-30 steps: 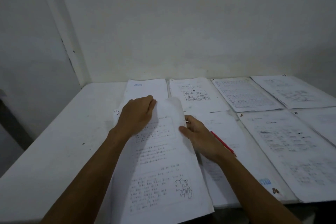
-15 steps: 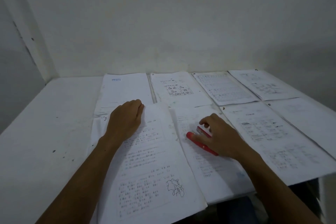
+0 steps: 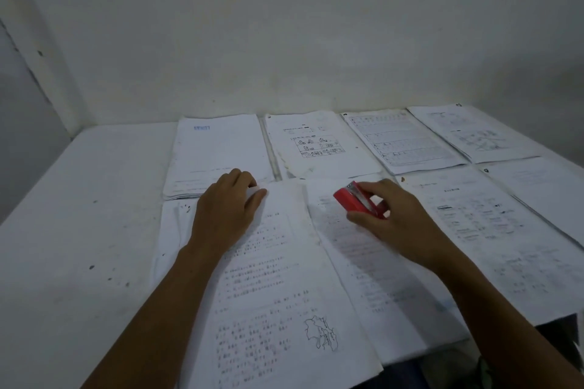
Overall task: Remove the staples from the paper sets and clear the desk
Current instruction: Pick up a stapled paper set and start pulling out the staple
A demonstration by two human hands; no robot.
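1. Head view, desk [image 3: 79, 230]: white top, scuffed and speckled with dark marks on its left part, set against a pale wall.
2. Head view, near paper set [image 3: 278, 294]: printed text with a small map drawing at its lower right; lies at the front of the desk, bottom edge overhanging toward the viewer.
3. Head view, left hand [image 3: 226, 215]: palm down on the near paper set's upper left corner, fingers bent and gripping a lifted fold of the top sheet at the fingertips.
4. Head view, red staple remover [image 3: 358, 200]: held just above the neighbouring paper set [image 3: 363, 256], metal end pointing up and left, near that set's top edge.
5. Head view, right hand [image 3: 395, 218]: fingers and thumb curled round the red staple remover, thumb on its near side.
6. Head view, back row: four paper sets side by side along the wall, leftmost with a blue stamp [image 3: 202, 128], the next with cartoon panels [image 3: 319, 147].
7. Head view, right side: further printed sheets [image 3: 480, 221] lie edge to edge, reaching the desk's front corner.
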